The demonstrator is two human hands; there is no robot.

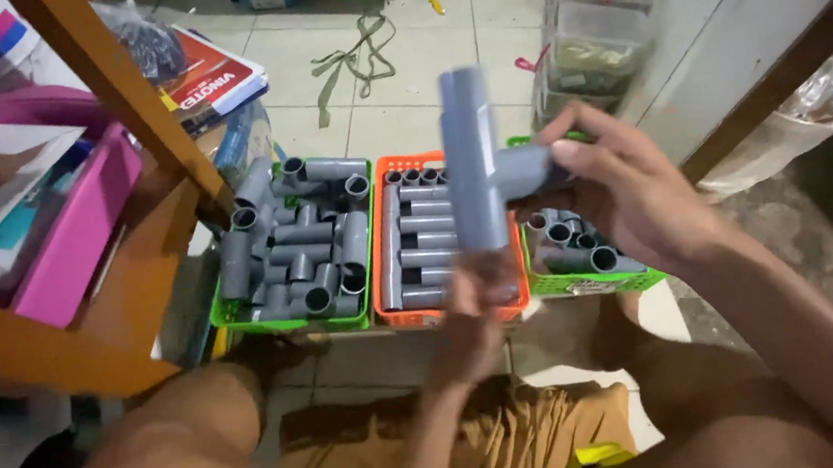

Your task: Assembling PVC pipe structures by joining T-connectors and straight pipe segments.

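On the tiled floor, a green basket (226,316) at the left holds grey pipe elbows and tees. Just right of it an orange basket (383,312) carries straight grey pipe pieces laid in rows. Above the orange basket the left hand (470,325) has its fingers clenched round the lower end of an upright grey pipe tee (477,173). The right hand (623,186) grips the tee's side branch, fingers wrapped on it. Behind that hand, a second green basket (592,284) holds more short grey fittings.
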